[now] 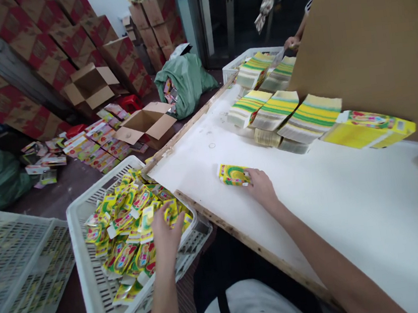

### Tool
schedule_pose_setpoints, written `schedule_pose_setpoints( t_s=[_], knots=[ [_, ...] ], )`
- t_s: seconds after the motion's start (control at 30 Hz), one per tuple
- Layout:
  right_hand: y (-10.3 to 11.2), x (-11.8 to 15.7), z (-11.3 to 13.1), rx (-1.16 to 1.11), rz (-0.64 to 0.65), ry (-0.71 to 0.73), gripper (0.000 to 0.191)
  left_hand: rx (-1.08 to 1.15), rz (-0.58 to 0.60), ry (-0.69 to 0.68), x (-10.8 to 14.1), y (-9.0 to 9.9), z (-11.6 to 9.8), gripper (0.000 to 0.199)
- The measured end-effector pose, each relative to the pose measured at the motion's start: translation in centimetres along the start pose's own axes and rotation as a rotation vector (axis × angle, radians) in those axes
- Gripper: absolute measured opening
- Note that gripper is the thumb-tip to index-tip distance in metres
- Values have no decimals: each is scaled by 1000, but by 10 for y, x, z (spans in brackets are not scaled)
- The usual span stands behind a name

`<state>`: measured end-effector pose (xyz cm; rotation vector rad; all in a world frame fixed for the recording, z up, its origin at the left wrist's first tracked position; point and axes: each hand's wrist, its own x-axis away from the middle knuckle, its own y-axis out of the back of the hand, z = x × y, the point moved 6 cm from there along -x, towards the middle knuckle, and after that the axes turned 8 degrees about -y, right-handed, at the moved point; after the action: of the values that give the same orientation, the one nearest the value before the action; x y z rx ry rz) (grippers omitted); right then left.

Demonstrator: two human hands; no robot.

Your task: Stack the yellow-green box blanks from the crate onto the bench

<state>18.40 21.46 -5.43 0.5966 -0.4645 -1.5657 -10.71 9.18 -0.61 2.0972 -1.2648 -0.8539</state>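
Note:
My right hand [261,186] is closed on one end of a small yellow-and-green printed carton [232,175] on the white tabletop [198,160]. To the left, my left hand [167,235] is over a white plastic crate [75,244], its thumb and fingers apart. Many small yellow packets [124,255] with red and green print fill that crate in a loose heap. Some of them lie right by my left fingertips; I see none gripped.
Bundled stacks of flat yellow-green cartons [281,109] and a larger yellow box [369,129] stand along a tall brown board [363,46]. Another person's hand [291,42] shows at the far end. Open cardboard boxes [147,123] and a green sack [188,80] are on the floor.

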Motion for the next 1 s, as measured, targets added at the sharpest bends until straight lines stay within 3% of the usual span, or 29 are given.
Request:
schedule_pose_setpoints(
  t_s=[0.13,0.23,0.33,0.43,0.53,0.6,0.7,0.77,0.87,0.93,1.0],
  knots=[
    [7,16,9,-66,22,-38,44,720,290,91,22,-69,-42,44],
    [12,40,22,-164,160,-26,45,1051,312,195,34,-103,-78,52],
    [10,72,41,-436,427,-12,41,1335,319,221,35,-118,-111,37],
    [7,96,59,-757,507,-54,42,1405,204,237,28,-116,-122,33],
    [1,106,71,-736,443,-61,47,1251,5,203,19,-106,-114,32],
    [-4,105,71,-717,421,-104,40,1160,-42,170,18,-101,-105,30],
    [-5,93,60,-770,416,-165,23,1069,28,94,20,-99,-94,33],
    [1,84,51,-705,385,-136,14,1005,92,59,22,-98,-86,25],
    [19,72,36,-533,274,-54,16,968,178,48,23,-90,-79,22],
    [35,69,32,-397,152,42,22,952,227,-27,20,-76,-82,33],
    [50,70,35,-185,14,185,28,885,246,-170,14,-54,-93,58]
  ],
)
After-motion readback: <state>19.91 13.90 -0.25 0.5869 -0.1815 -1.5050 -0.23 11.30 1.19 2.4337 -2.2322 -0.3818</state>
